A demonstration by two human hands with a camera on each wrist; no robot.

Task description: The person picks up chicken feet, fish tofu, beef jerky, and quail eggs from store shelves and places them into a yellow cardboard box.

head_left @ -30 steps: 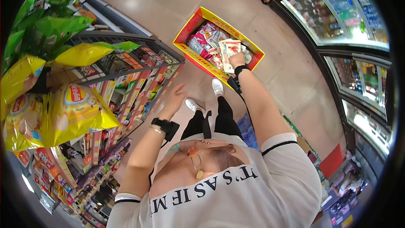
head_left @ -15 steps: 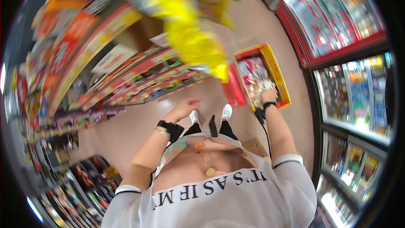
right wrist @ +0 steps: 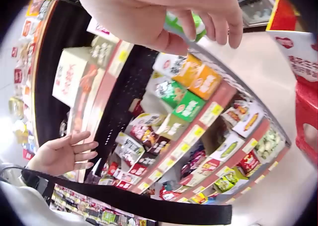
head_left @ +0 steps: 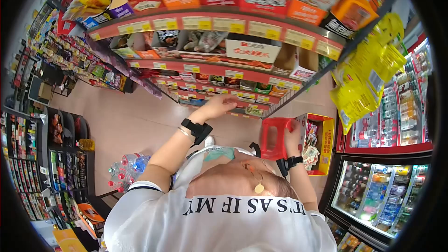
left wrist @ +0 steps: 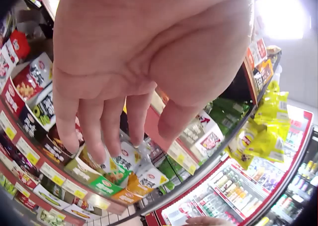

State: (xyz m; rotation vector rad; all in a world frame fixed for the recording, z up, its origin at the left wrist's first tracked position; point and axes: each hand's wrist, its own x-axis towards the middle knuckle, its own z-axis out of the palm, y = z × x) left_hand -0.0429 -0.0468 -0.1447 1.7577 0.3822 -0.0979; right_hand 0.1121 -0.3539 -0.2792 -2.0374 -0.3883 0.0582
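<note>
My left hand [head_left: 218, 107] reaches out before the shelf rack, its fingers loosely extended and nothing in its grasp. In the left wrist view, the left palm [left wrist: 149, 52] hangs over rows of packaged snacks [left wrist: 121, 166], with the fingers spread downward. My right hand [head_left: 292, 140] hovers by a red plastic frame [head_left: 275, 122] with a wide opening, beside a yellow-and-red box [head_left: 329, 147] of small packets [head_left: 310, 154]. Seen from the right wrist, the right hand [right wrist: 174, 17] has relaxed, bent fingers and holds nothing. A green package [right wrist: 185, 24] shows behind those fingers.
Shelves with price strips [head_left: 224, 24] stretch across the front. Yellow chip bags [head_left: 368, 81] hang at the rack's right end. Glass-door drink coolers [head_left: 380, 191] line the right side. Bottles [head_left: 128, 170] stand on the floor at left; a display rack [head_left: 70, 172] is further left.
The view has turned left from the box to face the shelves. My right hand, earlier at a white-and-red packet in the box, has come away without it. The left hand stays raised.
</note>
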